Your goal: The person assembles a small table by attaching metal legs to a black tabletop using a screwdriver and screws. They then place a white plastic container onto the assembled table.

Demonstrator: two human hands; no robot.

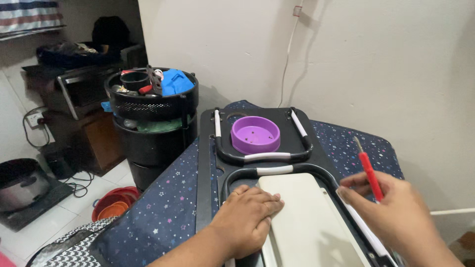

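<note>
Two hands busy: my left hand [246, 217] lies spread flat, steadying the cream panel [307, 222]; my right grip [391, 212] pinches a red-handled tool [369, 173] upright beside it.

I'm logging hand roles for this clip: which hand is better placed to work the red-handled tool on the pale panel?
Probably the right hand: it already grips the red-handled tool, tip up, just beside the pale panel. The left hand lies flat on the panel's near-left corner, seemingly steadying it.
</note>
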